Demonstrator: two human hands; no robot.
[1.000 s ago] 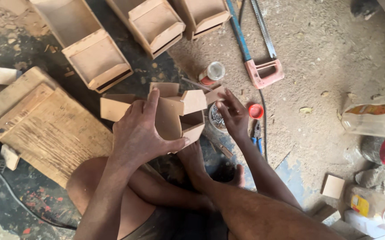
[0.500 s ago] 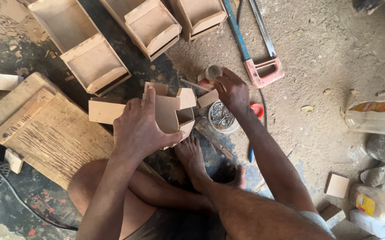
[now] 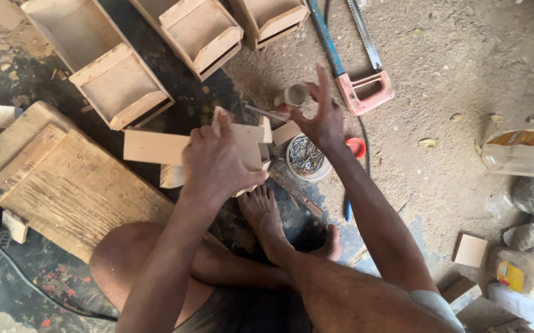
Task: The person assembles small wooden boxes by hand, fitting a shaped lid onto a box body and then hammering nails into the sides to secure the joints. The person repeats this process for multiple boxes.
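Note:
My left hand (image 3: 217, 163) grips a small, partly built wooden box (image 3: 248, 143) held upright above my foot. A flat wooden panel (image 3: 153, 147) sticks out to its left. My right hand (image 3: 321, 117) reaches forward with its fingers spread; the fingertips touch a small round glue container (image 3: 295, 94) on the ground. Just below that hand stands a white tub of nails (image 3: 307, 157), with a red lid (image 3: 356, 147) lying beside it.
Three open wooden boxes (image 3: 103, 68) (image 3: 196, 28) (image 3: 273, 18) lie along the far side. A thick wooden block (image 3: 51, 179) sits at left. A hacksaw (image 3: 356, 68) rests on the dirt floor. Plastic bottles (image 3: 522, 154) and wood offcuts (image 3: 470, 250) are at right.
My right hand has moved forward from the box's right side past the nail tub to the glue container. My left hand has kept hold of the box.

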